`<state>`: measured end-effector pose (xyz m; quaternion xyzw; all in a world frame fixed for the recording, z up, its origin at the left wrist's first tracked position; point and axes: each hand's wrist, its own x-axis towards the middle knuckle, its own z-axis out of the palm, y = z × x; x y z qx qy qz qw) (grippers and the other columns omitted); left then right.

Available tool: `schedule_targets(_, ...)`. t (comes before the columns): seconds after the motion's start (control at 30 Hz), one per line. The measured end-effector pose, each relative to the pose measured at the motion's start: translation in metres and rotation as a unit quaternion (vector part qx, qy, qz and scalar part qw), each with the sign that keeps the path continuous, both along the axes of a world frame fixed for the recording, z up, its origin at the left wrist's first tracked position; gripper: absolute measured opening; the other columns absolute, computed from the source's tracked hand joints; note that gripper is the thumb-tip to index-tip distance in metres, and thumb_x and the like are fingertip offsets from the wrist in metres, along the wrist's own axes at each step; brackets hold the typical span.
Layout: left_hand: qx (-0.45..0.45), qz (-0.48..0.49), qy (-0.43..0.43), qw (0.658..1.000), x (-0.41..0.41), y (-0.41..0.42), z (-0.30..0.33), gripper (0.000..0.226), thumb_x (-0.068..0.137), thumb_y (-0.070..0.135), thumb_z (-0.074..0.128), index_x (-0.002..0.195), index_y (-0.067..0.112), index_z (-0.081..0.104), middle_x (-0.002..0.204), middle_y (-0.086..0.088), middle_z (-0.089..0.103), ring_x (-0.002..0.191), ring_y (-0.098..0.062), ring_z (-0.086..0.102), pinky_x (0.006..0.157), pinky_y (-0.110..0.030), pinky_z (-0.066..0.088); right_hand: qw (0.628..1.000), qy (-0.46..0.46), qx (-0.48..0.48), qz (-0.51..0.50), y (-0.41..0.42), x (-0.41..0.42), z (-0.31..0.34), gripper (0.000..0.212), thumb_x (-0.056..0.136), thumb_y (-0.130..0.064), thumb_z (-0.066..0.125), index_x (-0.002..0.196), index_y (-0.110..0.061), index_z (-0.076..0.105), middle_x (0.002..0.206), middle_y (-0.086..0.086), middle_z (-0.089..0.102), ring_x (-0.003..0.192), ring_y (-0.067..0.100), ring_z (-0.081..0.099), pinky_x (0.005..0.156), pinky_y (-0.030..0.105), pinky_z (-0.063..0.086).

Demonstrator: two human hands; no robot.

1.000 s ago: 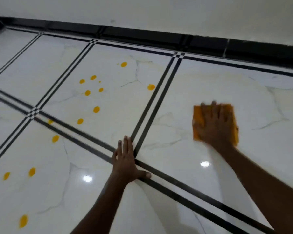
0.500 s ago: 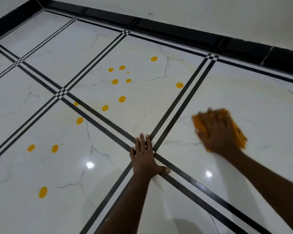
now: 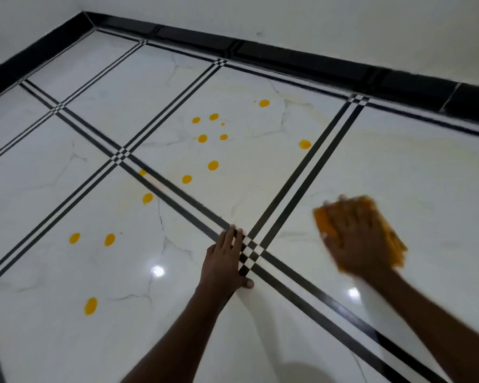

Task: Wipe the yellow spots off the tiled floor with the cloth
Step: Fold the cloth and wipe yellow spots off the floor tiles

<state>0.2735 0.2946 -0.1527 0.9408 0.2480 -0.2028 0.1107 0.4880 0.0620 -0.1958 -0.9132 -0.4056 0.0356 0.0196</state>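
My right hand [image 3: 356, 239] presses flat on an orange-yellow cloth [image 3: 324, 221] on the white tile at the right; both are motion-blurred. My left hand [image 3: 224, 262] rests flat on the floor, fingers together, at the checkered crossing of the black stripes. Several yellow spots [image 3: 213, 165] dot the middle tile, one [image 3: 304, 144] close to the double stripe left of the cloth. More yellow spots [image 3: 109, 239] lie on the near-left tile. The tile under the cloth shows no spots.
Glossy white marble-look floor tiles [image 3: 412, 167] with black double stripes. A black skirting [image 3: 288, 55] runs along the white wall at the back and left. A corner of the room is at the upper left. Light reflections shine near my hands.
My right hand has slid the cloth down and to the right on its tile. The view has swung left, showing more of the left tiles and the corner. The left hand stays planted.
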Motion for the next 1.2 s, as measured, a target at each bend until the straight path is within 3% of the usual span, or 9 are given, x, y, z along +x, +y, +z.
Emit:
schedule_targets(0.13, -0.009, 0.127, -0.027, 0.992, -0.015, -0.006, -0.004, 0.146, 0.063, 0.062, 0.082, 0.156, 0.010, -0.018, 0.165, -0.013, -0.019, 0.153, -0.030, -0.015, 0.124, -0.048, 0.005, 0.993, 0.019, -0.002, -0.115, 0.058, 0.043, 0.005, 0.073, 0.097, -0.058, 0.023, 0.161, -0.023, 0.021, 0.164, 0.020, 0.030, 0.148, 0.048, 0.028, 0.122, 0.066, 0.011)
schedule_targets(0.23, -0.024, 0.168, -0.006, 0.986, -0.031, -0.006, -0.007, 0.143, 0.065, 0.074, 0.073, 0.156, 0.009, -0.017, 0.164, -0.012, -0.022, 0.152, -0.029, -0.017, 0.123, -0.049, 0.004, 1.000, 0.010, 0.007, 0.016, 0.121, -0.027, 0.002, 0.069, 0.097, -0.055, 0.031, 0.155, -0.020, 0.032, 0.158, 0.024, 0.037, 0.146, 0.048, 0.030, 0.119, 0.067, 0.018)
schedule_targets(0.43, -0.019, 0.085, 0.061, 0.994, -0.042, 0.021, 0.011, 0.133, 0.070, 0.066, 0.075, 0.158, 0.015, -0.011, 0.166, -0.011, -0.015, 0.154, -0.028, -0.007, 0.123, -0.046, 0.015, 0.975, 0.068, 0.001, 0.213, 0.091, -0.100, -0.008, 0.080, 0.095, -0.071, 0.026, 0.163, -0.031, 0.012, 0.172, 0.007, 0.006, 0.158, 0.034, 0.002, 0.125, 0.061, 0.008)
schedule_targets(0.6, -0.056, 0.034, 0.195, 0.979, -0.010, 0.047, 0.059, 0.106, 0.080, 0.057, 0.073, 0.158, 0.011, 0.018, 0.164, -0.014, 0.019, 0.149, -0.031, 0.024, 0.119, -0.044, 0.028, 0.993, 0.063, -0.026, 0.101, 0.107, -0.044, 0.003, 0.080, 0.094, -0.073, 0.009, 0.163, -0.032, -0.002, 0.172, 0.008, 0.003, 0.158, 0.035, -0.001, 0.126, 0.059, 0.001)
schedule_targets(0.67, -0.045, 0.012, 0.229, 0.972, 0.001, 0.055, 0.089, 0.088, 0.087, 0.057, 0.065, 0.154, 0.011, 0.031, 0.160, -0.012, 0.032, 0.146, -0.030, 0.031, 0.118, -0.043, 0.028, 0.993, 0.066, -0.031, 0.093, 0.116, -0.032, 0.015, 0.076, 0.098, -0.066, 0.010, 0.163, -0.028, 0.008, 0.170, 0.010, 0.013, 0.156, 0.037, 0.012, 0.126, 0.058, 0.008)
schedule_targets(0.8, -0.045, 0.002, 0.158, 0.986, -0.005, 0.068, 0.133, 0.072, 0.092, 0.048, 0.063, 0.151, 0.014, 0.037, 0.153, -0.008, 0.045, 0.142, -0.026, 0.040, 0.113, -0.036, 0.032, 0.996, 0.024, -0.039, 0.080, 0.121, -0.018, 0.040, 0.043, 0.103, -0.032, 0.040, 0.141, -0.013, 0.049, 0.142, 0.012, 0.056, 0.131, 0.031, 0.049, 0.110, 0.043, 0.039)
schedule_targets(0.97, -0.082, 0.045, 0.093, 0.991, -0.026, 0.079, 0.140, 0.057, 0.091, 0.044, 0.067, 0.140, 0.017, 0.055, 0.139, -0.003, 0.059, 0.131, -0.021, 0.050, 0.106, -0.030, 0.038, 0.991, -0.019, -0.060, 0.120, 0.124, -0.002, 0.075, 0.026, 0.095, -0.018, 0.051, 0.117, -0.016, 0.065, 0.114, 0.008, 0.067, 0.114, 0.029, 0.054, 0.096, 0.039, 0.040)
schedule_targets(1.1, -0.152, 0.068, -0.052, 0.985, -0.015, 0.079, 0.143, 0.038, 0.089, 0.028, 0.072, 0.125, 0.016, 0.068, 0.119, -0.003, 0.070, 0.115, -0.020, 0.063, 0.091, -0.025, 0.045, 0.985, 0.097, 0.006, 0.145, 0.140, -0.003, 0.136, 0.021, 0.089, -0.011, 0.064, 0.107, -0.015, 0.073, 0.104, 0.007, 0.068, 0.104, 0.029, 0.062, 0.079, 0.034, 0.045)
schedule_targets(1.2, -0.267, 0.107, -0.160, 0.944, 0.004, 0.080, 0.167, 0.054, 0.086, 0.016, 0.076, 0.137, 0.017, 0.059, 0.134, -0.007, 0.063, 0.124, -0.017, 0.058, 0.098, -0.026, 0.046, 0.971, 0.142, 0.063, 0.183, 0.148, -0.020, 0.189, 0.027, 0.088, -0.005, 0.068, 0.105, -0.022, 0.079, 0.101, 0.001, 0.068, 0.100, 0.024, 0.064, 0.080, 0.036, 0.051)
